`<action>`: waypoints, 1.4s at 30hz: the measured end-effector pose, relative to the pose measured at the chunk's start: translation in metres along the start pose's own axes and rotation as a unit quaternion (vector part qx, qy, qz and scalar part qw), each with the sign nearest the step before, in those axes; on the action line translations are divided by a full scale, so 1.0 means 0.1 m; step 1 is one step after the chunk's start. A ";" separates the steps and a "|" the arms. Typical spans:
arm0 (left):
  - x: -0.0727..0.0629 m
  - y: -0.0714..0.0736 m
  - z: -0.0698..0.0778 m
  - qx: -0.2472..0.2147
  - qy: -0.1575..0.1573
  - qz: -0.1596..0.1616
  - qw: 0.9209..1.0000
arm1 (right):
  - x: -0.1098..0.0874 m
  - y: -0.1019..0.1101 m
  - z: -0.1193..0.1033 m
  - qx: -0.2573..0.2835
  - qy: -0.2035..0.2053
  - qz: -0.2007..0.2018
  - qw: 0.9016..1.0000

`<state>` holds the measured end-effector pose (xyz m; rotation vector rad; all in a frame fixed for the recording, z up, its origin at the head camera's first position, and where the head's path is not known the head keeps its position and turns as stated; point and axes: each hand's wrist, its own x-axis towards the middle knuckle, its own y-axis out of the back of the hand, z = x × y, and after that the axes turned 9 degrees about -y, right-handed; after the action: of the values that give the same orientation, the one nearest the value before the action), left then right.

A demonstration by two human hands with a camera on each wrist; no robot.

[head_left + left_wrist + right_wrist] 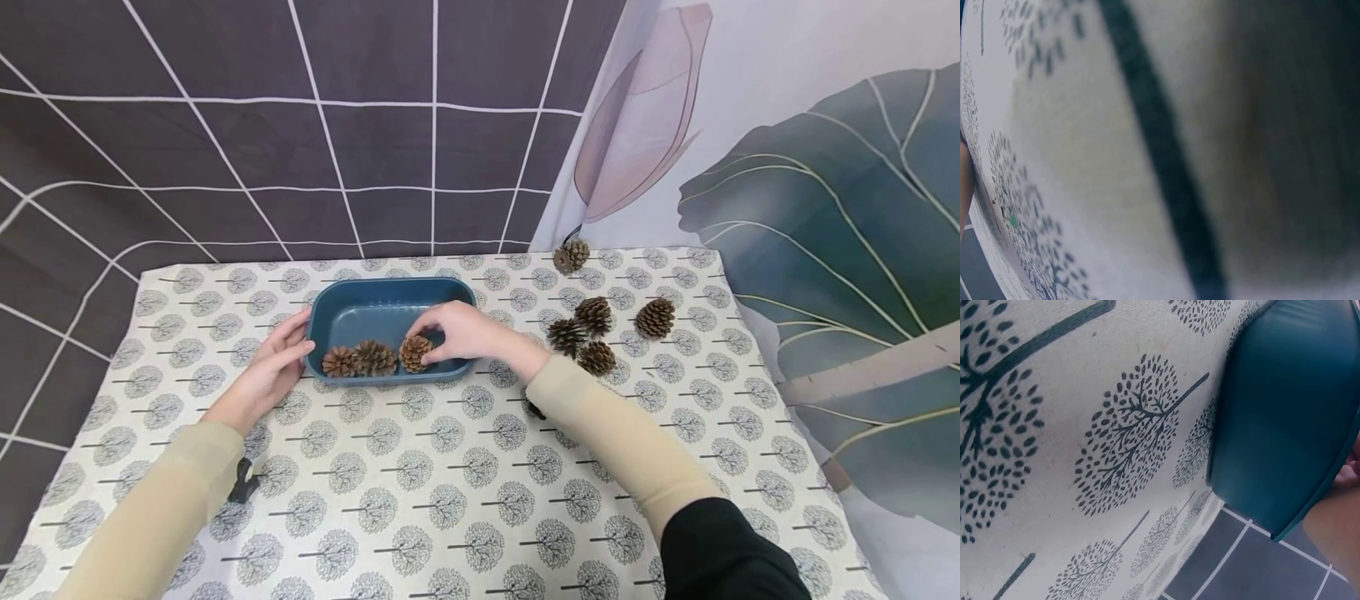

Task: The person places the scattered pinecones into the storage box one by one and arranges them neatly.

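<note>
A dark teal plastic tub [360, 289] stands on the tablecloth, its outer wall [962, 12] barely showing in the left wrist view. My right hand [468, 329] reaches over its right end and pinches a pine cone [415, 354] between thumb and fingers, low inside the tub. Two more pine cones, a reddish one [339, 362] and a browner one [375, 358], lie along the near wall to its left. My left hand [279, 367] rests against the tub's left end, fingers and thumb fairly straight. In the right wrist view, the tub's side [1285, 419] hides most of the right hand.
Right of the tub, three pine cones [592, 315] sit clustered. One pine cone [655, 318] lies farther right, another [572, 256] at the back edge. A tree-print tablecloth [412, 517] covers the table. Behind it hangs a dark gridded curtain [375, 150].
</note>
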<state>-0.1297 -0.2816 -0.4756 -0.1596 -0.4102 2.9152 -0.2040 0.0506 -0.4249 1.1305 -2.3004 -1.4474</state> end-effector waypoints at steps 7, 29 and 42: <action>0.01 -0.01 0.01 0.008 0.008 0.001 1.000 | 0.01 -0.02 -0.03 -0.008 0.011 -0.007 1.000; -0.01 0.00 -0.01 -0.016 -0.014 -0.003 1.000 | -0.01 -0.02 -0.09 0.009 0.046 -0.009 0.999; 0.00 0.01 -0.01 0.007 -0.003 -0.004 1.000 | -0.19 0.18 0.11 0.127 0.010 0.024 0.992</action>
<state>-0.1298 -0.2820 -0.4767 -0.1459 -0.3895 2.9114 -0.2052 0.0753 -0.4109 1.1356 -2.5336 -1.1455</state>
